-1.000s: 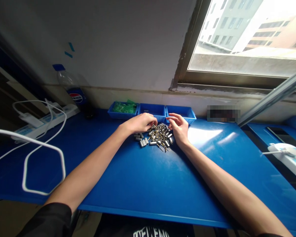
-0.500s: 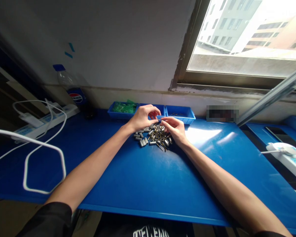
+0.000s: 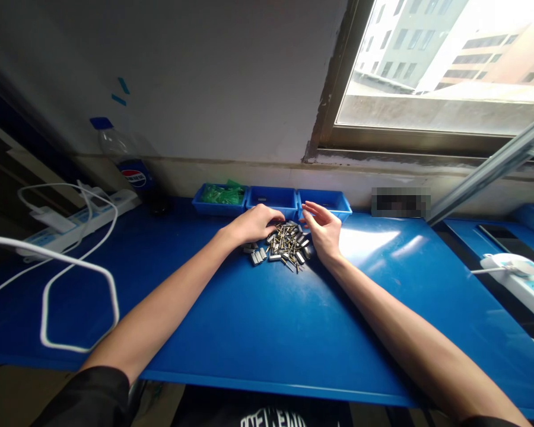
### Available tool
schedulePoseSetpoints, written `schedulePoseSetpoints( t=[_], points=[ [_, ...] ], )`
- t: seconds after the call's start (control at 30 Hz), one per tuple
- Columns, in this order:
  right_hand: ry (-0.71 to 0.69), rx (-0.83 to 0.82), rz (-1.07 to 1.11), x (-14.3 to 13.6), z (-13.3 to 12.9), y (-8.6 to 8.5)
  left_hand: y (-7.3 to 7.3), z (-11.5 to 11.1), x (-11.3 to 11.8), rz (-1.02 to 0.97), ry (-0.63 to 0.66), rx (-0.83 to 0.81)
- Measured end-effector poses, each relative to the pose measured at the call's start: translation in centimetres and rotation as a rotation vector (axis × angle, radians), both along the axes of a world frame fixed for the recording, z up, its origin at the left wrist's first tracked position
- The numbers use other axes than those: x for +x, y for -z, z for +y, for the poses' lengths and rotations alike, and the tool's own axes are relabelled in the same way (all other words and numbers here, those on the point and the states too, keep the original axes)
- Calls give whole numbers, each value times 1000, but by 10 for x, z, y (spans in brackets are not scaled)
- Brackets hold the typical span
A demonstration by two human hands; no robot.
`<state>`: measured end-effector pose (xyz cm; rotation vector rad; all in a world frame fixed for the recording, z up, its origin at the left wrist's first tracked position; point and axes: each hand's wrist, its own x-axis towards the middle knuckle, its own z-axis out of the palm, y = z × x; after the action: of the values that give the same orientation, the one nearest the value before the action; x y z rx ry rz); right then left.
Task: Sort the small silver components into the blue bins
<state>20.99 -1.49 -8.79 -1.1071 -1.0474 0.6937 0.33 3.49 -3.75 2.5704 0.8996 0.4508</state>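
Observation:
A heap of small metal parts [image 3: 286, 242] lies on the blue table, made up of grey cylinders and blocks with thin drill-bit-like rods among them. At the heap's upper left edge is my left hand [image 3: 254, 225], its curved fingers pointing down at the parts with a gap between thumb and forefinger. On the other side, my right hand [image 3: 326, 232] is raised in front of the right blue bin [image 3: 345, 207], fingers apart and nothing visible in them. The middle blue bin [image 3: 273, 196] holds a small dark piece.
A left blue bin [image 3: 200, 206] holds green plastic material. Behind it to the left stands a cola bottle [image 3: 133, 175], beside a power strip [image 3: 124, 201] and a looping white cable [image 3: 113, 290]. A second power strip [image 3: 527, 279] lies at the right. Wall and window rise behind.
My hands were close together above the heap, fingertips meeting. They have moved apart: the left down to the heap's edge, the right slightly rightward with fingers spread. The middle bin's inside now shows.

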Motion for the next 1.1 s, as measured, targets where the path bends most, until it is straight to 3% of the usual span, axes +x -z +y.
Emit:
schedulePoseSetpoints(
  t=[0.5,0.77,1.0,1.1],
  points=[
    [-86,29,-86,1,-1,2,2,-1,2,74,32,69],
    [-83,19,-89,0,-2,0,-11,6,-8,77,74,69],
    [-117,12,-70,-2,-6,-4,-24,4,-9,-229,5,86],
    [-223,-29,-67,-2,-9,-9,-23,2,-3,-407,-24,35]
  ],
)
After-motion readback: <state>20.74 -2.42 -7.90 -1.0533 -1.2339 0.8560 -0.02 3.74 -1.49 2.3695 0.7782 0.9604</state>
